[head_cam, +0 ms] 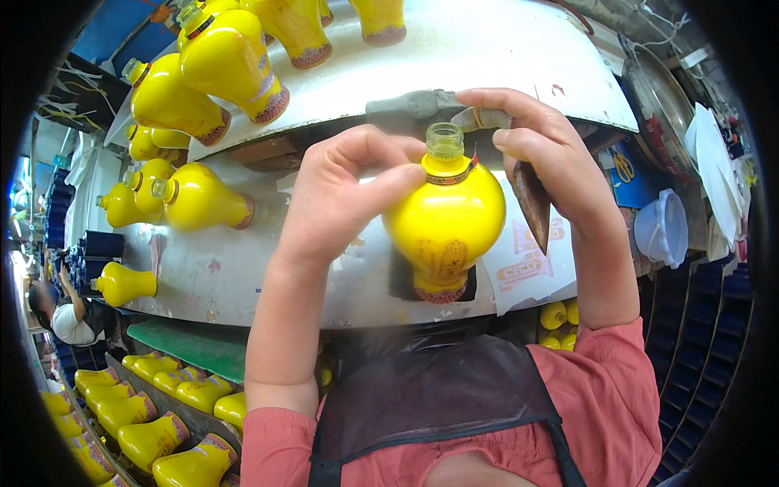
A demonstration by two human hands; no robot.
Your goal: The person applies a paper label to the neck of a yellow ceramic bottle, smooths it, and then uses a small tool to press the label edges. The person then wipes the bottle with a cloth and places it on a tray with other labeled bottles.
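Note:
A glossy yellow bottle (pixel 447 213) with a clear glass neck stands upright on a dark pad in front of me. It bears red printed writing and has a thin patterned band round its neck. Thumb and fingers of my left hand (pixel 359 182) meet the left side of the bottle's neck, at the band. My right hand (pixel 538 140) is raised to the right of the neck, thumb and forefinger apart; a brown, pointed, blade-like tool (pixel 532 204) hangs under its palm. Whether the other fingers grip it is partly hidden. Printed decal sheets (pixel 526 255) lie right of the bottle.
Yellow bottles (pixel 204 195) stand on the table at left, with others on the white raised board (pixel 462 49) behind. Racks of bottles (pixel 146 441) fill the lower left. A white bucket (pixel 661 228) and scissors (pixel 622 167) are at right. Another person is at far left.

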